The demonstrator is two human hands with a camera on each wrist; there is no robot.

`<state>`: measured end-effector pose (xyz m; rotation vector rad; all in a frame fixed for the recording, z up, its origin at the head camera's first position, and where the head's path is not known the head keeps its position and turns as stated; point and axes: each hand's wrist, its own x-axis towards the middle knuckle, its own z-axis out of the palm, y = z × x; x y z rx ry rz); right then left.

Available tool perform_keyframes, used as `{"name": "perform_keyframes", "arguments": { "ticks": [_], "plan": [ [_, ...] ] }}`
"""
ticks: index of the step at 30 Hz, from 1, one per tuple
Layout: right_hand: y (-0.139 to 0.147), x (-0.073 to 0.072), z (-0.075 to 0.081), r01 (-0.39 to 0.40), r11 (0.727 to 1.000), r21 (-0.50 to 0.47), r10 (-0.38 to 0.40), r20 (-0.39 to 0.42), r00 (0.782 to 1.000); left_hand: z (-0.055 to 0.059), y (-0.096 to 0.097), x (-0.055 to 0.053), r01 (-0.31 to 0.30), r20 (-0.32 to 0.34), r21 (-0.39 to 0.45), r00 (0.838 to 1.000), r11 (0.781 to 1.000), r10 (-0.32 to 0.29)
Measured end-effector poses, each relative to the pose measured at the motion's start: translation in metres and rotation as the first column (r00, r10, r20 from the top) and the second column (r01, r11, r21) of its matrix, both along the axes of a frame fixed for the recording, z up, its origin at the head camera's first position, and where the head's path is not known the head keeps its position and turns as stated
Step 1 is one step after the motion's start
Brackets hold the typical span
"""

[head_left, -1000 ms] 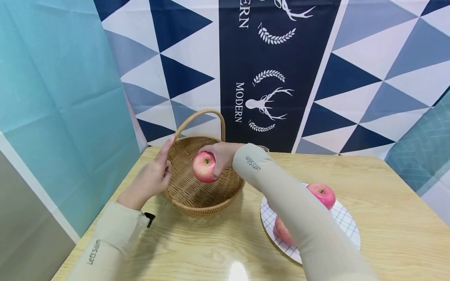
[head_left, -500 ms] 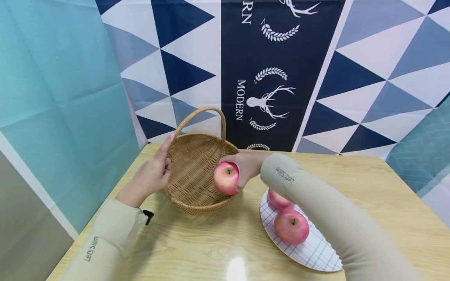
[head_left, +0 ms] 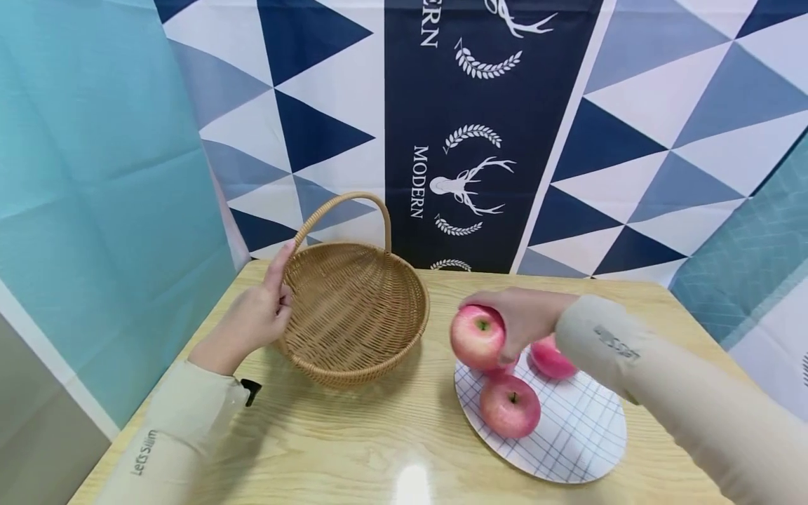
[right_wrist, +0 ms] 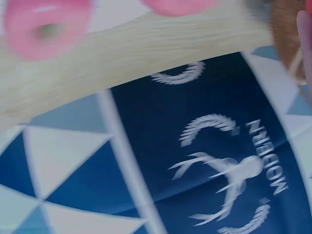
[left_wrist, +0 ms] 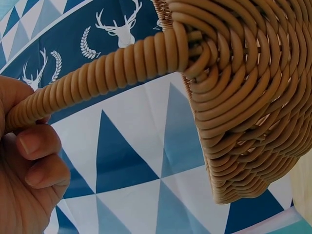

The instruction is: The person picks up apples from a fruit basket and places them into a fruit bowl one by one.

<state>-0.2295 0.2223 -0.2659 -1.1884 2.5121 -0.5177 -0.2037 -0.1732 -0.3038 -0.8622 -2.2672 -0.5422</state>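
My left hand [head_left: 252,315] grips the handle [left_wrist: 107,73] of a brown wicker basket [head_left: 353,301], which tilts toward me with nothing inside. In the left wrist view, curled fingers [left_wrist: 41,146] wrap the handle's end. My right hand [head_left: 520,315] holds a pink-red apple [head_left: 477,338] from its right side, above the left back rim of a round plate [head_left: 581,442]. On that checked white plate lie a front apple [head_left: 510,407] and a right one [head_left: 552,358]. Another red patch, mostly hidden, shows behind the held apple. Blurred apples [right_wrist: 46,29] appear in the right wrist view.
A light wooden table [head_left: 353,442] carries the basket at left and the plate at right. Behind it hangs a patterned cloth [head_left: 454,140] with triangles and deer heads. A teal cloth [head_left: 113,175] borders the left side.
My right hand has carried the apple out of the basket and rightward to above the plate, exposing the basket's inside. The left hand keeps its grip on the handle.
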Motion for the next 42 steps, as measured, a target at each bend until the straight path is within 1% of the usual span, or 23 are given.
{"name": "perform_keyframes", "arguments": {
  "ticks": [2, 4, 10, 14, 18, 21, 24, 27, 34, 37, 40, 42],
  "plan": [
    [0.017, 0.007, -0.001, 0.051, 0.998, 0.021, -0.050, -0.007, 0.999, 0.001, -0.003, 0.002, -0.008, -0.007, -0.002, 1.000, 1.000, 0.008],
    [0.034, 0.012, -0.002, 0.083, 0.996, 0.026, -0.083, -0.008, 0.997, 0.002, -0.007, 0.004, -0.009, -0.022, -0.006, 1.000, 1.000, 0.009],
    [0.081, 0.026, -0.007, 0.177, 0.984, -0.010, -0.176, 0.050, 0.983, 0.011, -0.010, 0.001, -0.003, -0.057, -0.021, 0.998, 1.000, 0.002],
    [0.106, 0.033, -0.018, 0.228, 0.973, -0.023, -0.227, 0.046, 0.973, 0.015, -0.010, 0.001, -0.009, -0.036, -0.034, 0.999, 0.999, 0.008],
    [0.121, 0.040, -0.035, 0.256, 0.966, -0.040, -0.256, 0.007, 0.967, 0.016, -0.011, 0.004, -0.023, -0.004, -0.046, 1.000, 0.999, 0.023],
    [0.128, 0.044, -0.049, 0.267, 0.962, -0.057, -0.268, -0.007, 0.963, 0.016, -0.010, 0.004, -0.034, 0.000, -0.047, 0.999, 0.998, 0.034],
    [0.132, 0.048, -0.063, 0.283, 0.957, -0.063, -0.284, -0.019, 0.959, 0.015, -0.009, 0.003, -0.043, -0.011, -0.044, 0.999, 0.998, 0.043],
    [0.132, 0.051, -0.075, 0.292, 0.953, -0.077, -0.295, -0.033, 0.955, 0.014, -0.008, 0.001, -0.041, -0.020, -0.036, 0.999, 0.999, 0.040],
    [0.134, 0.056, -0.095, 0.279, 0.957, -0.081, -0.277, 0.032, 0.960, 0.008, -0.009, -0.006, -0.011, -0.049, -0.008, 0.999, 1.000, 0.010],
    [0.136, 0.058, -0.102, 0.277, 0.958, -0.080, -0.274, 0.042, 0.961, 0.006, -0.009, -0.008, -0.017, -0.010, 0.010, 1.000, 1.000, 0.018],
    [0.136, 0.061, -0.107, 0.297, 0.952, -0.077, -0.292, 0.074, 0.954, 0.006, -0.009, -0.009, -0.047, 0.056, 0.013, 0.997, 0.999, 0.046],
    [0.137, 0.062, -0.111, 0.308, 0.948, -0.084, -0.301, 0.085, 0.950, 0.008, -0.008, -0.010, -0.074, 0.103, -0.004, 0.992, 0.997, 0.074]
  ]
}}
